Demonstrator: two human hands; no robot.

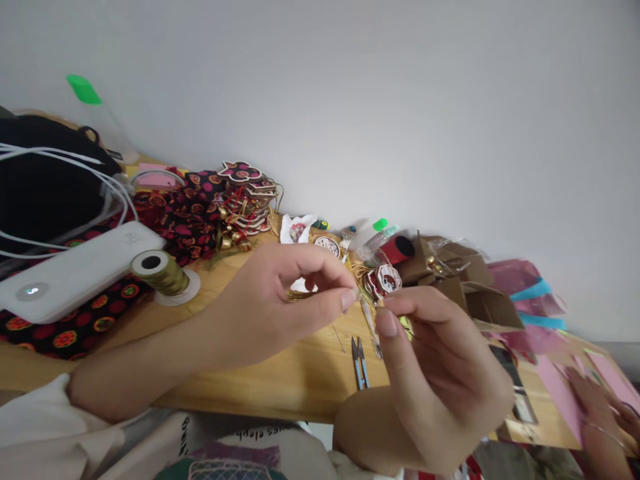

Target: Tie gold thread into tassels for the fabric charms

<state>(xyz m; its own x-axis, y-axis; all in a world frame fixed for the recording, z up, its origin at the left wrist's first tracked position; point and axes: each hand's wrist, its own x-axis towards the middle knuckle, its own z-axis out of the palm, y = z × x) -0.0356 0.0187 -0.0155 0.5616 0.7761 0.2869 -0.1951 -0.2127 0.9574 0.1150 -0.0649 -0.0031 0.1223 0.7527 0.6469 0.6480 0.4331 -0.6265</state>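
In the middle of the view my left hand [280, 303] is closed in a pinch, thumb against forefinger. Facing it, my right hand [443, 377] pinches in the same way, its fingertips slightly apart from the left ones. Whatever either pinch holds is too small to make out. A thin strand [340, 339] shows below the left fingers. Beneath the hands, blue-handled thread snips [360, 363] lie on the wooden table [310, 380] beside a slim white pen-like tool [369, 320]. Just behind the fingertips rests a stack of round decorated pieces [384, 280].
A green thread spool [165, 273] and white power bank [80, 270] sit left on patterned cloth [107, 313]. Decorated charms [250, 193] are piled near the wall. Cardboard boxes [480, 300] stand right, and another person's hand [593, 400] rests at the far right.
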